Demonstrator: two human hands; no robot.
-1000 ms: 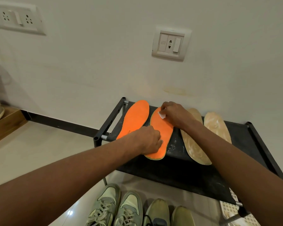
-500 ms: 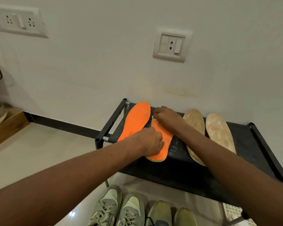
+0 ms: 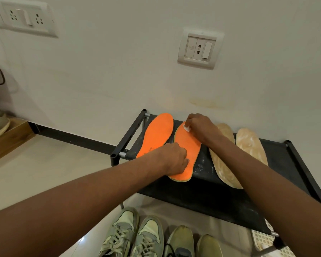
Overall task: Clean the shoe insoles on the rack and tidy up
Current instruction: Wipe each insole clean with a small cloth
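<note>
Orange foam is what the work sits on: the right-hand orange insole [image 3: 188, 151] lies flat on the black fabric top of the shoe rack [image 3: 208, 197], just beside its twin, the left orange insole [image 3: 157, 134]. The left hand [image 3: 174, 160] presses down on the heel end with curled fingers, pinning it. The right hand [image 3: 200, 127] pinches a small white wipe [image 3: 186, 128] against the toe end.

An insole like this is likely light, thin and bendy, and would skid on the cloth if rubbed with no hand holding it. Pinning the heel looks sound; to lift it, taking it by an edge near the middle should keep it from flopping.

Two tan insoles [image 3: 248, 143] lie further right on the same top, the nearer one partly under the right forearm. White specks dust the fabric between the pairs. Below the rack stand sneakers [image 3: 133, 236] in a row on the floor.
</note>
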